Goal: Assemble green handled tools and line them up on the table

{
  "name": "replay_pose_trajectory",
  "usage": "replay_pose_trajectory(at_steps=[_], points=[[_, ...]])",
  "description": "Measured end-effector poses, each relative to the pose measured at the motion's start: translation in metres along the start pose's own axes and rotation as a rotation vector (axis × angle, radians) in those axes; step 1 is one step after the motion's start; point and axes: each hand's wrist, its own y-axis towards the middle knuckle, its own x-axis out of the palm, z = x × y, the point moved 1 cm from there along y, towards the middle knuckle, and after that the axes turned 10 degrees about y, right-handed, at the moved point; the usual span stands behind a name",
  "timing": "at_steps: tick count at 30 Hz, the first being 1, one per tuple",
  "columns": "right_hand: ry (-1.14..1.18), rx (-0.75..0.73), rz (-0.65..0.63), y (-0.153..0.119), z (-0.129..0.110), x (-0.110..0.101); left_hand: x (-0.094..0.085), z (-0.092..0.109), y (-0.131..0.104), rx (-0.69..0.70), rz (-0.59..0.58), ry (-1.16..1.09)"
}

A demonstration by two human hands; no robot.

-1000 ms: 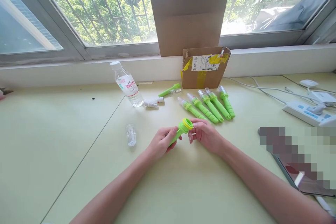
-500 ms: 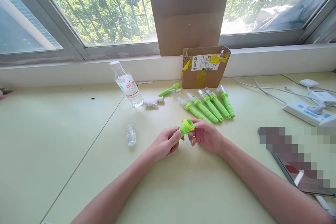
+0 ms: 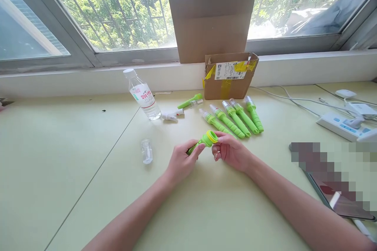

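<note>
A green plastic tube [image 3: 208, 139] with a yellow ring at its wide open end is held above the table. My left hand [image 3: 183, 160] is closed around its narrow handle. My right hand [image 3: 231, 151] pinches the yellow-ringed rim with thumb and finger, its other fingers curled. Just behind, several green tubes with clear caps [image 3: 234, 119] lie side by side. To the left stands a clear plastic cap [image 3: 146, 151]. Farther back, another green piece [image 3: 189, 101] lies beside a clear one [image 3: 196, 103].
A water bottle [image 3: 143, 96] stands back left, near small white-and-clear pieces [image 3: 173, 115]. An open cardboard box [image 3: 226, 86] is against the sill. On the right are a power strip [image 3: 338, 125], cables and a dark device [image 3: 324, 192], partly pixelated.
My left hand has shifted slightly left and back along the handle, showing more of the green tube. The tube lies flatter, and its ringed end is slightly higher in view.
</note>
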Motion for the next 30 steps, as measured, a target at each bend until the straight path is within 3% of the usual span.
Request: replay_pose_trajectory(at_steps=[15, 30], points=[[0.0, -0.005, 0.016, -0.0003, 0.0016, -0.0018, -0.0046, 0.0004, -0.0011, -0.007, -0.154, -0.103], [-0.079, 0.004, -0.149, -0.0004, 0.0013, -0.0014, -0.0082, -0.0041, -0.0008, -0.056, -0.376, -0.23]])
